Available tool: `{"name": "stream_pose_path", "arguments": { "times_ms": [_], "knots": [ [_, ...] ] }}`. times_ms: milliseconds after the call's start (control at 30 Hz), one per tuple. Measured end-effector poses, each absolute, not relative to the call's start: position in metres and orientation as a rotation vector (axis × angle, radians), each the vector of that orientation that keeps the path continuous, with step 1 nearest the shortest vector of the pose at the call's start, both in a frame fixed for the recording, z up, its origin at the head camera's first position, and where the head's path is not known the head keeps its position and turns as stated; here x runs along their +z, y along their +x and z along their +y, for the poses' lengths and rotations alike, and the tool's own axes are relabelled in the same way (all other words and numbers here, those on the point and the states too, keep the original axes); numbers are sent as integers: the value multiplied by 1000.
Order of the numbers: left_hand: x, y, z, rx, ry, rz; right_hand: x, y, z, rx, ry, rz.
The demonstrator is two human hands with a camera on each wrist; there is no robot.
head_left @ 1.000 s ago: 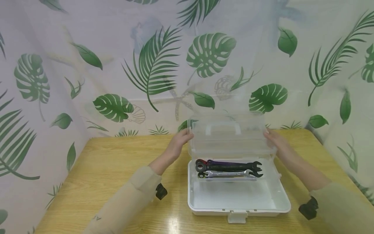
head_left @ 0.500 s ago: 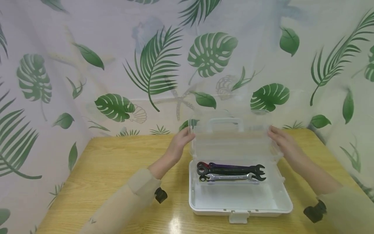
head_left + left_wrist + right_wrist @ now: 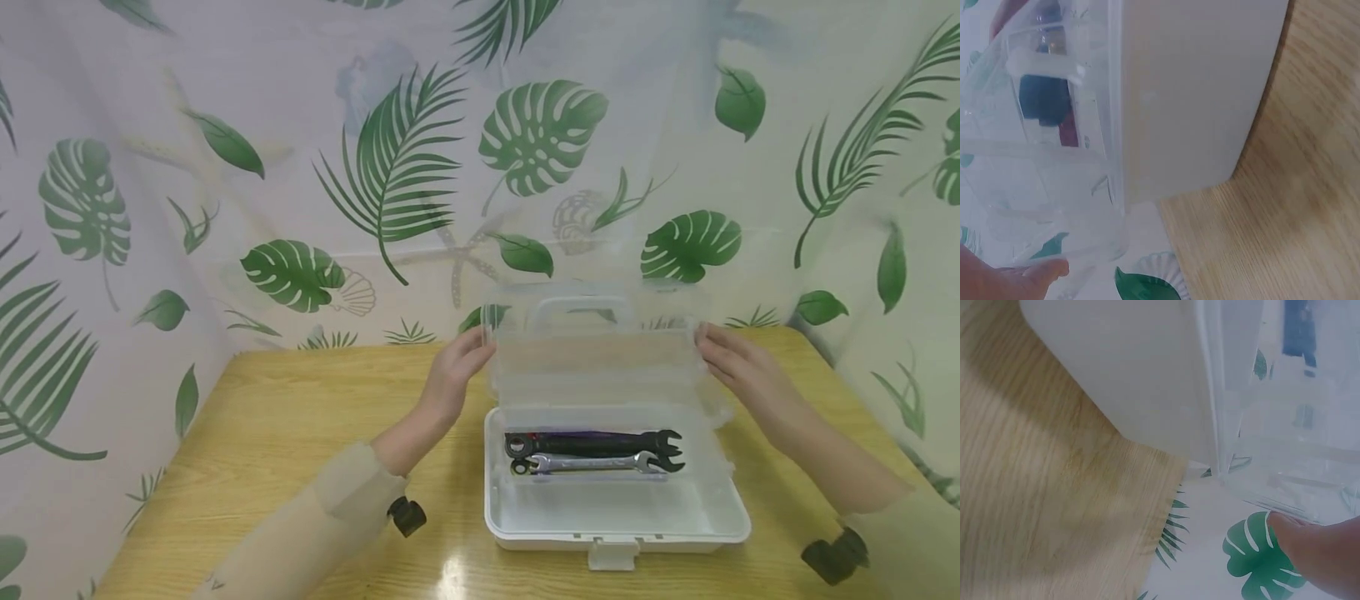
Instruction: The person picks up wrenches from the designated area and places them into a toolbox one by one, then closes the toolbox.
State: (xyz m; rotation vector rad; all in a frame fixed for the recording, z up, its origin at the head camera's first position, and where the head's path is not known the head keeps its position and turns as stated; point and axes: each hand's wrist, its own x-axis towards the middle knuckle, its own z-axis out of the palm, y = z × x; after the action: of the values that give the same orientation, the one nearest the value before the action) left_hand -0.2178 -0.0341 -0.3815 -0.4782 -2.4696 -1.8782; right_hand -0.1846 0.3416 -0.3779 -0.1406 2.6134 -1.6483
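A white plastic toolbox point(image 3: 536, 543) stands on the wooden table, its clear lid point(image 3: 592, 392) raised at a tilt along the back side. The left hand point(image 3: 448, 379) pinches the lid's left edge between thumb and fingers. At the opposite edge, the right hand point(image 3: 750, 375) grips the lid with its fingertips. A black wrench point(image 3: 592, 443) and a silver wrench point(image 3: 588, 464) lie lengthwise at the back of the box, among several others stacked there. In the left wrist view, dark and red tool parts point(image 3: 1046, 100) show blurred through the lid.
A white latch point(image 3: 612, 554) hangs down at the box's front. The wooden table point(image 3: 315, 400) stretches left of the box. Behind and beside it hangs a leaf-patterned cloth point(image 3: 420, 50). Black wrist cameras point(image 3: 407, 517) sit below both sleeves.
The lid has swung slightly in both hands; its handle shows larger and higher. Its lower edge now overlaps the rear wrenches, including the red one. The right hand has shifted slightly right.
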Motion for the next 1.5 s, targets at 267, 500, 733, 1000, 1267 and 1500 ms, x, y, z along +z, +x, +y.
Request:
{"name": "stream_pose_path", "arguments": {
  "times_ms": [267,500,733,1000,1267,1500],
  "knots": [
    [-378,-202,-32,-1912,-394,-2379,-375,-171,341,-1652,-147,2645],
    [-382,-190,-30,-1879,-354,-2335,-374,-161,341,-1676,-161,2663],
    [-385,-179,-30,-1936,-197,-2266,-375,-151,340,-1725,-155,2662],
    [-386,-163,-28,-1980,-188,-2234,-381,-133,336,-1732,-79,2709],
    [-392,-149,-29,-2052,-180,-2213,-395,-117,335,-1739,-15,2745],
    [-399,-139,-32,-2109,-238,-2179,-401,-103,333,-1561,82,2869]
  ]
}}
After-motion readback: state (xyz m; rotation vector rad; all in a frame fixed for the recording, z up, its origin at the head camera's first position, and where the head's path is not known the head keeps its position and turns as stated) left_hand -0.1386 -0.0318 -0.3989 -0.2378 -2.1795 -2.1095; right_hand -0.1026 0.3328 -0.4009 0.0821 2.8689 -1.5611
